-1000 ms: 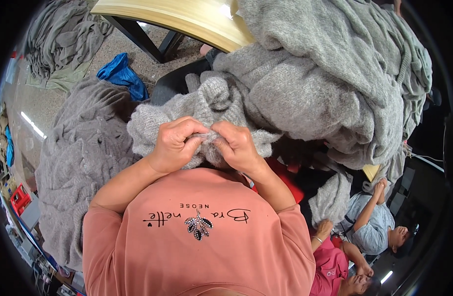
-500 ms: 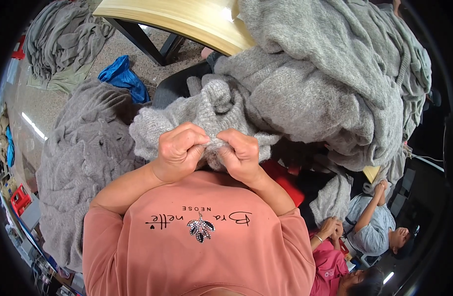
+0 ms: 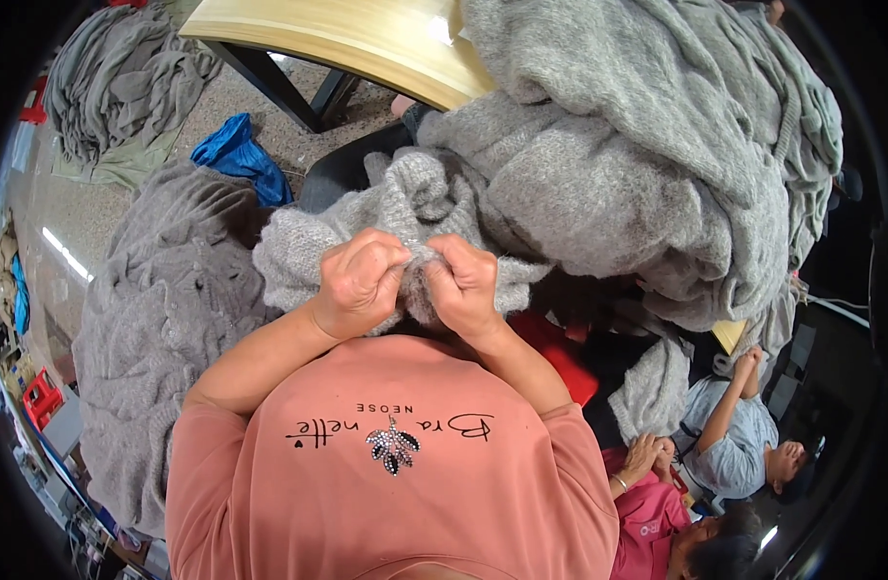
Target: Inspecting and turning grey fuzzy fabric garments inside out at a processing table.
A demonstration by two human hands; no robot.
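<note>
Head view, lower centre of frame: the person's salmon-pink shirt (image 3: 386, 483) fills the foreground, with a dark leaf-shaped motif and a line of dark lettering across the chest.

Just above it, mid-frame, both hands are closed into pinching fists on one grey knitted garment (image 3: 405, 208). The left hand (image 3: 359, 282) bunches a fold of the knit with the knuckles up. The right hand (image 3: 463, 287) pinches the same fold right beside it, the two hands touching or nearly so. Compared with a second ago the hands sit closer together and more tightly curled, and the knit between them is gathered into a smaller wad. I judge they are working along a seam or edge a little at a time, not lifting the piece away.

The garment drapes from the hands up toward the large heap of grey knitwear (image 3: 647, 164) at upper right. That heap lies on a pale wooden table (image 3: 338, 39) across the top of the frame.

Left of the hands, a second mound of grey knits (image 3: 154, 319) sits on the floor. Above it lies a crumpled blue bag or cloth (image 3: 233, 155), and at far upper left another grey pile (image 3: 115, 77).

Lower right: two other people, one in light blue (image 3: 729, 440) and one in pink (image 3: 657, 517). At the far left edge is a small red crate (image 3: 40, 396). No packages or signs are readable.
</note>
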